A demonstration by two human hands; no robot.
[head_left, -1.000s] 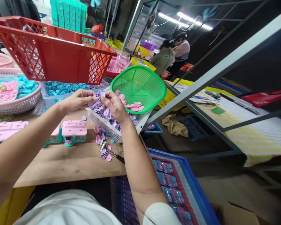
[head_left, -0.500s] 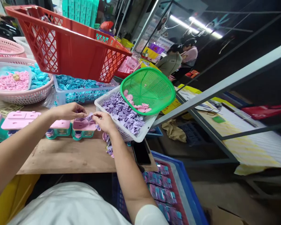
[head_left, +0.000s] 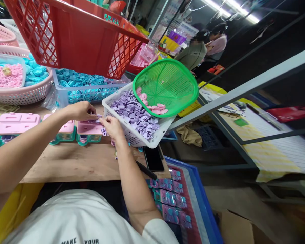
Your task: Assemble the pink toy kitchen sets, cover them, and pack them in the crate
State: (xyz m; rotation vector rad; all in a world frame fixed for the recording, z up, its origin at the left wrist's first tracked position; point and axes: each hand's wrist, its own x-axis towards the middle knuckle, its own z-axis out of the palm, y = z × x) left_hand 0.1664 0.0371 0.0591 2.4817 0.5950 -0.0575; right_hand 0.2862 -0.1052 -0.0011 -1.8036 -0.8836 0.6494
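My left hand (head_left: 81,111) and my right hand (head_left: 113,128) meet over the pink top of a pink-and-teal toy box (head_left: 89,128). Between their closed fingertips is a small purple plastic piece (head_left: 96,117), partly hidden, at the top of that box. Another purple part (head_left: 104,131) shows just below my right fingers. Similar toy boxes (head_left: 16,124) stand in a row to the left. A white basket (head_left: 124,126) full of purple pieces (head_left: 134,115) is right beside my right hand.
A green basket (head_left: 171,84) with pink pieces rests tilted on the white one. Above a clear bin (head_left: 91,88) of blue parts looms a red basket (head_left: 86,44). A black phone (head_left: 154,158) lies near the table edge; below is a blue-rimmed tray (head_left: 203,200). Two people stand behind.
Both hands have come down from over the white basket to the toy box, bringing the purple piece onto its pink top. In the last half second the hands have barely moved; the view has shifted.
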